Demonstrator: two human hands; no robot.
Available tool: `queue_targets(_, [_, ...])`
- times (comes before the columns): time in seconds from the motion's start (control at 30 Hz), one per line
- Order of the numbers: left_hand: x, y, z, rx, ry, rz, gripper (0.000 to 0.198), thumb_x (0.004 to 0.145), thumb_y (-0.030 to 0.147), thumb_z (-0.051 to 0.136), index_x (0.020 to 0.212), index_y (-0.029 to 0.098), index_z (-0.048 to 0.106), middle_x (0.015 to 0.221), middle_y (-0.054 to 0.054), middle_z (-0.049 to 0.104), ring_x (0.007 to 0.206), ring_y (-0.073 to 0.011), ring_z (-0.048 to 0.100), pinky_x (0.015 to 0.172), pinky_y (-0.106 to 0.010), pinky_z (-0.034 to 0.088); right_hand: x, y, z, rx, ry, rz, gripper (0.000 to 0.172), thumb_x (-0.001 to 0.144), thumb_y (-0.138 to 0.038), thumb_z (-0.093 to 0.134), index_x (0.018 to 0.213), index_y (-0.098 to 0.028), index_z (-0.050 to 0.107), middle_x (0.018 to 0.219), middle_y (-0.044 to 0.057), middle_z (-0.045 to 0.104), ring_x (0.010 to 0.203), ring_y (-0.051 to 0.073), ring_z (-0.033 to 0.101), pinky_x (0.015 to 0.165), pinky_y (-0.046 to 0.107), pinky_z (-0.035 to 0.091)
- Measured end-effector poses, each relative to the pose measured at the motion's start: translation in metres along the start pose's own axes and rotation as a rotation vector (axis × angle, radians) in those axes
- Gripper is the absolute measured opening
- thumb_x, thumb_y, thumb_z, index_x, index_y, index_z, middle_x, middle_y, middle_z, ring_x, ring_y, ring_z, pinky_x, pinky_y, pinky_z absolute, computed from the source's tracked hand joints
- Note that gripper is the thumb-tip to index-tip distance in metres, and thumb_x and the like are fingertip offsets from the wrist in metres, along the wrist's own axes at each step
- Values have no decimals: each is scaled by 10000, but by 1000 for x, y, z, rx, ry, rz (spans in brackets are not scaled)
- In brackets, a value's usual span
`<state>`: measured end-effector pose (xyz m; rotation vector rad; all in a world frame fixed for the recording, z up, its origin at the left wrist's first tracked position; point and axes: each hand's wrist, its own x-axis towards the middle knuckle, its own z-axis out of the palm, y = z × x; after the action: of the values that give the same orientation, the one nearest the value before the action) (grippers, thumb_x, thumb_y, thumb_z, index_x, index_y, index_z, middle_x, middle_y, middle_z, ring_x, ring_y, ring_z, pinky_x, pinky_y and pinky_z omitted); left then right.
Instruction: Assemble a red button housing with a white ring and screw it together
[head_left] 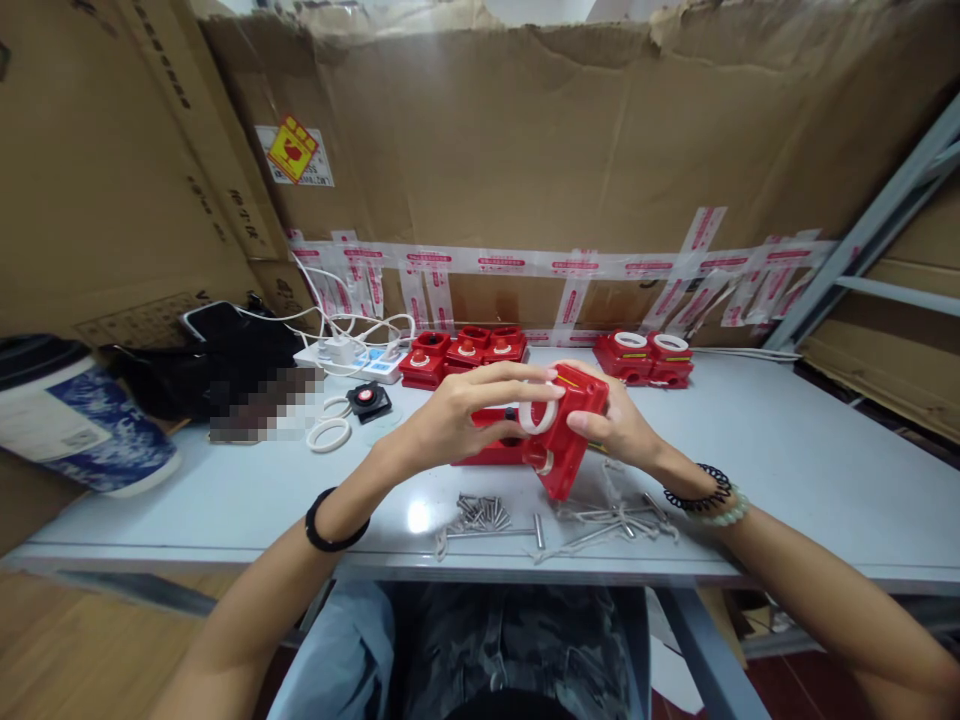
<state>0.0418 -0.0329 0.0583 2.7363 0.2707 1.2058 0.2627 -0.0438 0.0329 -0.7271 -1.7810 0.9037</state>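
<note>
A red plastic housing (566, 440) is tilted up above the table in my right hand (619, 425), whose fingers and thumb are closed round its side. My left hand (457, 410) pinches a white ring (538, 412) at the face of the housing. Whether the ring is seated there, I cannot tell. Behind them another red housing (487, 452) lies on the table, partly covered by my left hand. Nearer to me lie a pile of screws (480, 513) and several metal rods with white strings (619, 520).
More red housings (465, 352) stand at the back, and a pair with white rings (645, 355) sits to their right. Loose white rings (328, 435) and a black part (369, 400) lie left. A power strip (352, 358) with cables and a large cup (82, 420) are farther left.
</note>
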Motion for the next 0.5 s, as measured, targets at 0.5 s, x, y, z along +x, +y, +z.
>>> queue_targets(0.5, [-1,-1,11,-81,119,-221,463,823,323,686,1244,170,566,1116,-106,648,991,-196,615,845,-342,543,1,-4,3,-43,74,-28,545,666,-514,732,1064,-190,549,968,62,658,834,182,625,740,322,519])
